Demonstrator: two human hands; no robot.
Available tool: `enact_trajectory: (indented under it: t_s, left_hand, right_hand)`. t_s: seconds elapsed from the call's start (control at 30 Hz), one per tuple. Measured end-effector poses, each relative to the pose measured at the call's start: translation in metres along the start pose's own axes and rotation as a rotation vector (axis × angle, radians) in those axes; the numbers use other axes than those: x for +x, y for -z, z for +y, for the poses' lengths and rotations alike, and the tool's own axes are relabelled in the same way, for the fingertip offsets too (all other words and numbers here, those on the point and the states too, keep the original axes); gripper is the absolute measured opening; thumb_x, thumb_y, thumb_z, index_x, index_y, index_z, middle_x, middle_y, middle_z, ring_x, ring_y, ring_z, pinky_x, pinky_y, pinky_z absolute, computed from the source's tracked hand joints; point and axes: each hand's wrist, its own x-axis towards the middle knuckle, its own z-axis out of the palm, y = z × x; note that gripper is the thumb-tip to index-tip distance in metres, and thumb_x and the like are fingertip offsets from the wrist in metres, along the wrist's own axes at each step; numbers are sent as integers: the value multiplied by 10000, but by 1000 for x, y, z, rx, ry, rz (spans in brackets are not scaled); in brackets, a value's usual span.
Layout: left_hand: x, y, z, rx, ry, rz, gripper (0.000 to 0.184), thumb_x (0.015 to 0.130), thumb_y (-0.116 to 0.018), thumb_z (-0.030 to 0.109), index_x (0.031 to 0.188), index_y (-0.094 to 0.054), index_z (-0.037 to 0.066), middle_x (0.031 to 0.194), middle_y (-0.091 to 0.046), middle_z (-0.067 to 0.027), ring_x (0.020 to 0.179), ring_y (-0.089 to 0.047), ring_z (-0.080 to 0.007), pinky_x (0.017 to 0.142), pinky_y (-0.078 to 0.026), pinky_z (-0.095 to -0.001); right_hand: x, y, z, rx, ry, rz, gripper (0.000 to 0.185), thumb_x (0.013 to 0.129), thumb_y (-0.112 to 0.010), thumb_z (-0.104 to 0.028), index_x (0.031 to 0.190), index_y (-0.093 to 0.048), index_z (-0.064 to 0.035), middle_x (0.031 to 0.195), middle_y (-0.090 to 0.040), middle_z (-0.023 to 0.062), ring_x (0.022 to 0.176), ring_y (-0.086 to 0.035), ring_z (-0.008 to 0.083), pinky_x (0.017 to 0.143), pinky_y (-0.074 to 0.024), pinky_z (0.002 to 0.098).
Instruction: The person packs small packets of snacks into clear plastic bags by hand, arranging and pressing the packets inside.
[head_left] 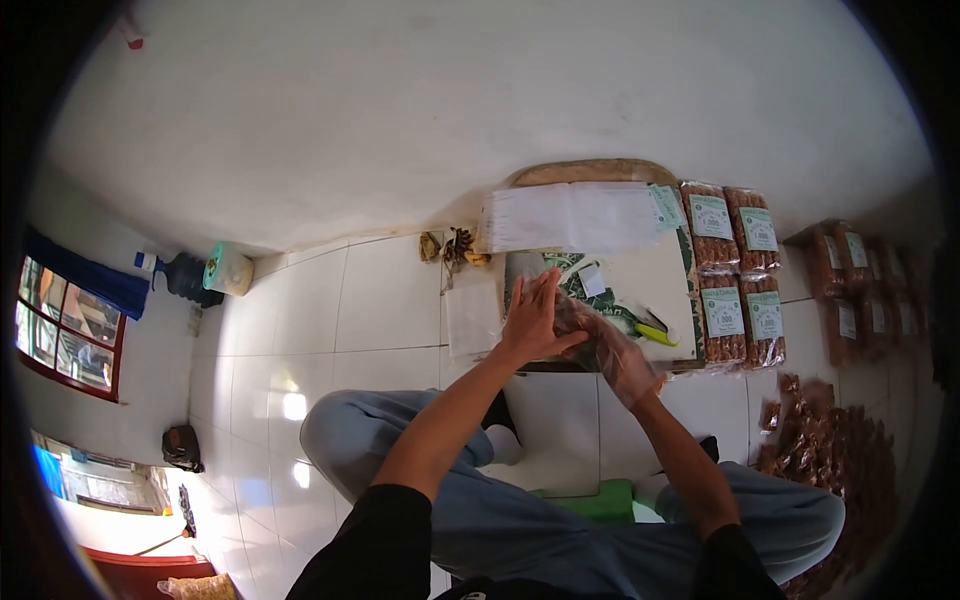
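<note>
My left hand (534,318) is over the low table's near left part, fingers stretched out and apart. It rests against clear plastic (625,365) that covers my right hand (606,345) to about the wrist; whether it is a bag or a loose glove I cannot tell. The fingers of my right hand are blurred under the plastic and partly behind my left hand. A yellow-green cutter (655,334) lies right of my hands, with a small white label (592,281) above them. A stack of clear plastic bags (575,216) lies along the table's far side.
Labelled packs of brown food (711,228) stand at the table's right end, with more packs (848,262) beyond. Loose small brown packets (805,430) are heaped on the floor at right. Clear sheets (472,318) jut off the table's left edge. Bananas (462,245) lie near the wall.
</note>
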Motion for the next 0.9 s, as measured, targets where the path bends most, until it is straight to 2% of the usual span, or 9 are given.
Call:
enact_trajectory:
  t_s: [0.03,0.1,0.3,0.4,0.53,0.6,0.7,0.8,0.9]
  left_hand:
    - [0,0,-1,-2,-1,-2,1186,743,-575,765,1503,-107,-16,1479,-368,-199,1394,-321,-331,1162,-99,-549]
    - [1,0,-2,-33,9,-37,1221,720,-550,811,1507,-93,-4,1473,-376,-202,1398,-315,-332,1154,-100,-565]
    - [3,-3,-4,-33,46,-52,1238,700,-539,837,1507,-103,6,1463,-384,-208,1393,-323,-335,1147,-131,-565]
    - [3,-4,-5,-35,42,-42,1247,693,-539,843,1507,-102,6,1462,-384,-210,1392,-326,-335,1143,-139,-569]
    - [3,-3,-4,-51,49,-47,1256,685,-543,848,1507,-103,7,1462,-380,-212,1391,-326,-334,1140,-142,-571]
    - [3,-4,-3,-57,64,-46,1256,680,-547,849,1503,-124,0,1458,-383,-213,1392,-326,-330,1141,-137,-569]
    - [4,-4,-2,-46,67,-46,1255,672,-554,850,1496,-156,-8,1451,-389,-212,1393,-325,-327,1144,-135,-561]
    - [4,-2,-2,-52,66,-56,1255,669,-558,851,1487,-179,-22,1445,-395,-211,1391,-327,-324,1147,-131,-553]
    - [4,1,-3,-68,59,-58,1250,669,-593,826,1485,-180,-25,1451,-383,-214,1389,-326,-330,1146,-167,-526]
  right_hand:
    - [-1,-5,6,-1,-3,1,389,929,-530,-119,1317,-538,-89,1221,-607,203,1053,-626,386,899,-492,385]
    - [-3,-16,23,123,-343,47,354,916,-587,-106,1261,-572,-27,1123,-665,183,1005,-665,302,880,-495,346]
    - [-9,-20,53,505,-440,148,287,893,-663,-103,1154,-640,11,1002,-679,49,893,-617,119,808,-492,273]
    - [-9,-25,35,767,-537,332,262,888,-683,-118,1111,-665,18,1011,-653,39,882,-606,125,789,-486,269]
    - [-13,-33,52,730,-517,299,277,884,-697,-125,1108,-662,34,1051,-641,51,913,-595,126,807,-476,270]
    - [-12,-34,60,472,-313,256,273,883,-648,-45,1145,-649,32,1044,-648,81,906,-606,159,842,-468,277]
    - [4,-14,31,48,-355,61,253,908,-590,26,1152,-646,58,985,-662,61,885,-599,144,855,-459,263]
    - [2,-29,48,289,-130,91,243,920,-590,-21,1142,-641,62,956,-673,63,891,-606,155,828,-472,279]
    - [2,-19,58,118,-80,-72,314,960,-571,-108,1228,-579,55,956,-682,73,839,-625,147,771,-495,271]
